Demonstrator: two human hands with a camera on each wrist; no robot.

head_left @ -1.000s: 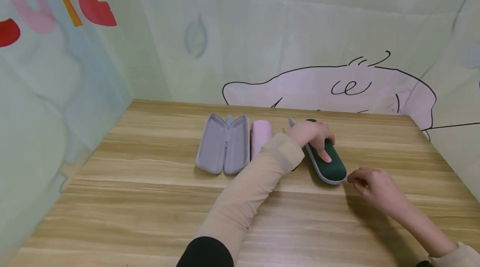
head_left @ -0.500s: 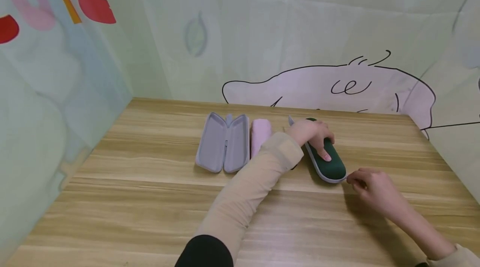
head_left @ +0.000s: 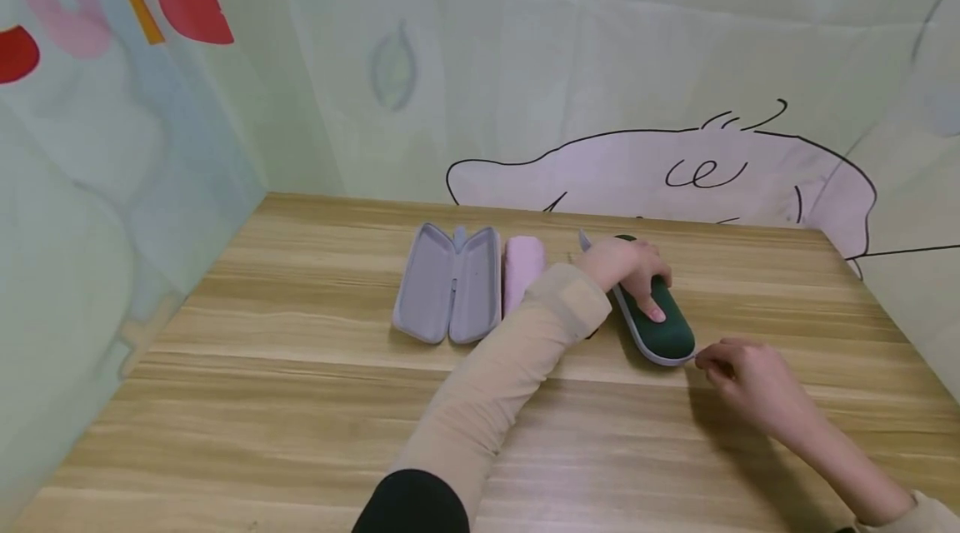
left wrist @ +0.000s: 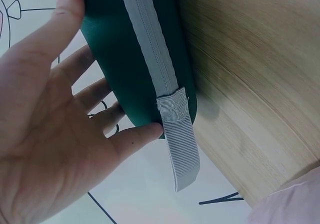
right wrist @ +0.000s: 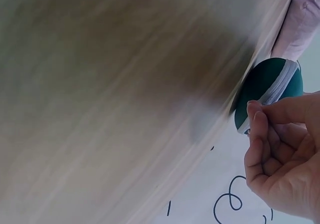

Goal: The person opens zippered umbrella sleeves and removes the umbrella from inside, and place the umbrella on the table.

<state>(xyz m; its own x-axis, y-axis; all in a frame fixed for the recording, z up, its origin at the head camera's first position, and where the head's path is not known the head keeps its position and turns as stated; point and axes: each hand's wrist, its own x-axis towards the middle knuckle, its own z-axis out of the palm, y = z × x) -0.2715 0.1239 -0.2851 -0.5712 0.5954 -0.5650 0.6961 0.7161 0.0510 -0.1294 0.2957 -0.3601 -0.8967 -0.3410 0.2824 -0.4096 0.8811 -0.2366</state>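
Observation:
A dark green zip case (head_left: pixel 667 340) with a pale grey zipper band lies slantwise on the table. My left hand (head_left: pixel 626 268) grips it from above, thumb on its top and fingers round the far side. In the left wrist view, a grey ribbed tab (left wrist: pixel 181 146) sticks out from one end of the case beside a finger. At the near end, my right hand (head_left: pixel 759 379) pinches something small at the zipper, likely the pull, which its fingertips mostly hide. The zipper band (right wrist: pixel 281 83) looks closed in the right wrist view.
A grey glasses case (head_left: pixel 424 287) lies spread open to the left. Beside it is a pink rolled or padded item (head_left: pixel 522 266), partly covered by my left sleeve (head_left: pixel 502 383). A small dark thing peeks out by the cuff. A printed cloth backdrop (head_left: pixel 337 83) borders the wooden table (head_left: pixel 285 433).
The view shifts very slightly. Both hands and the green case stay where they were, with the same hold.

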